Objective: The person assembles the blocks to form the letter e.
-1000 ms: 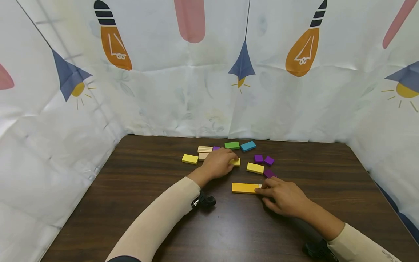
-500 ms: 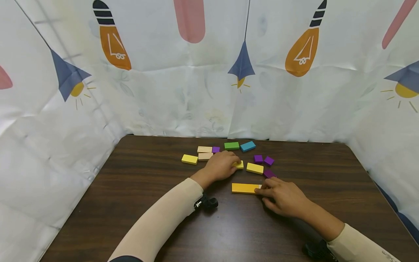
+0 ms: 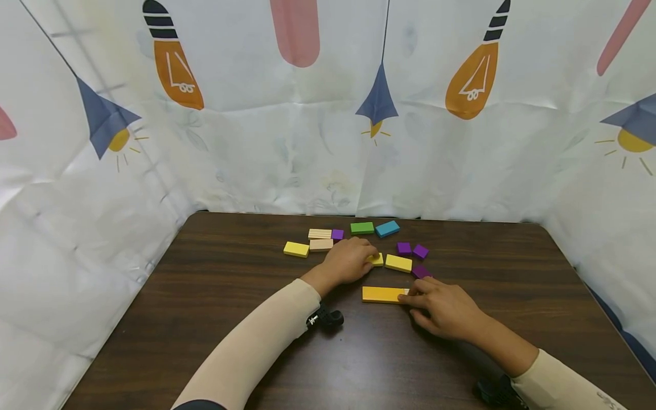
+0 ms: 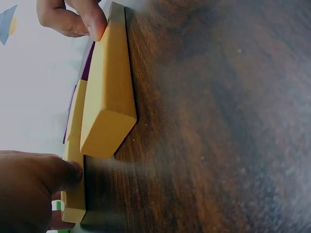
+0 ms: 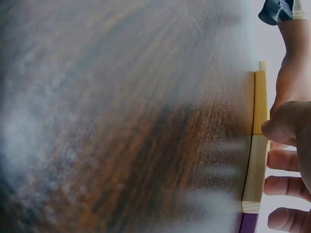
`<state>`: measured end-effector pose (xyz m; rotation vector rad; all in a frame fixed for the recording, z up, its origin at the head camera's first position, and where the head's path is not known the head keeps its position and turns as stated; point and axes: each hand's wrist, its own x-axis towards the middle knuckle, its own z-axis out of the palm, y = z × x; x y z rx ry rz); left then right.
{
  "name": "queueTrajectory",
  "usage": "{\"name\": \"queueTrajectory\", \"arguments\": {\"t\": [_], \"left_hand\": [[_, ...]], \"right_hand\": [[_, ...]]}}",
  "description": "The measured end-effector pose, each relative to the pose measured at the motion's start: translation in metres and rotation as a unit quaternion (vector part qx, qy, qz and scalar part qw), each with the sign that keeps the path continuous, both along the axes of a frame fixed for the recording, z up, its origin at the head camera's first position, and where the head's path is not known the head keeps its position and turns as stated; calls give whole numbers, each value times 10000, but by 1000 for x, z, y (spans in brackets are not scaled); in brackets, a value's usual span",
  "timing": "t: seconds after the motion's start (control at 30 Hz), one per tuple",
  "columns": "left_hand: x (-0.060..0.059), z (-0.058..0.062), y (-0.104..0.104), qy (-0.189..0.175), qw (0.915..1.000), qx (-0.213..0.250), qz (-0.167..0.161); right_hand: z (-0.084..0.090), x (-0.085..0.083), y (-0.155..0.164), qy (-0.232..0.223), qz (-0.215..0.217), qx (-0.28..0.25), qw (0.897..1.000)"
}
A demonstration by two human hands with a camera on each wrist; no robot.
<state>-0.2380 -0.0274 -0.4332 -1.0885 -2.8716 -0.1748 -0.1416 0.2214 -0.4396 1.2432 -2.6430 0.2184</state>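
My left hand [image 3: 350, 259] curls over a small yellow block [image 3: 376, 259] and pinches it on the table; in the left wrist view its fingers [image 4: 36, 182] press on that block [image 4: 73, 201]. A long orange-yellow block [image 3: 381, 294] lies flat just in front. My right hand [image 3: 442, 306] sits at its right end, fingers curled round a pale wooden block [image 3: 407, 291] butted against it. The right wrist view shows the orange block [image 5: 260, 102], the pale block [image 5: 255, 167] and my right fingers [image 5: 286, 128] beside them.
Loose blocks lie beyond on the dark wooden table [image 3: 230, 319]: yellow [image 3: 296, 249], yellow [image 3: 398, 263], two wooden [image 3: 320, 233], green [image 3: 361, 228], blue [image 3: 387, 228] and several purple [image 3: 404, 247]. Printed cloth walls [image 3: 287, 159] enclose three sides.
My left hand has slid the small yellow block a little right and nearer, toward the other yellow block. The right hand and the long block have stayed put.
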Motion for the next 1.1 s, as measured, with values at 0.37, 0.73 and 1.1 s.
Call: {"name": "queueTrajectory", "arguments": {"t": [0.37, 0.73, 1.1], "left_hand": [[1, -1, 4, -57, 10000, -54, -35], [2, 1, 5, -101, 9999, -117, 19], [2, -1, 3, -144, 9999, -68, 62]], "right_hand": [[0, 1, 0, 16, -18, -23, 10000], [1, 0, 0, -37, -54, -20, 10000], [1, 0, 0, -38, -62, 46, 10000]]}}
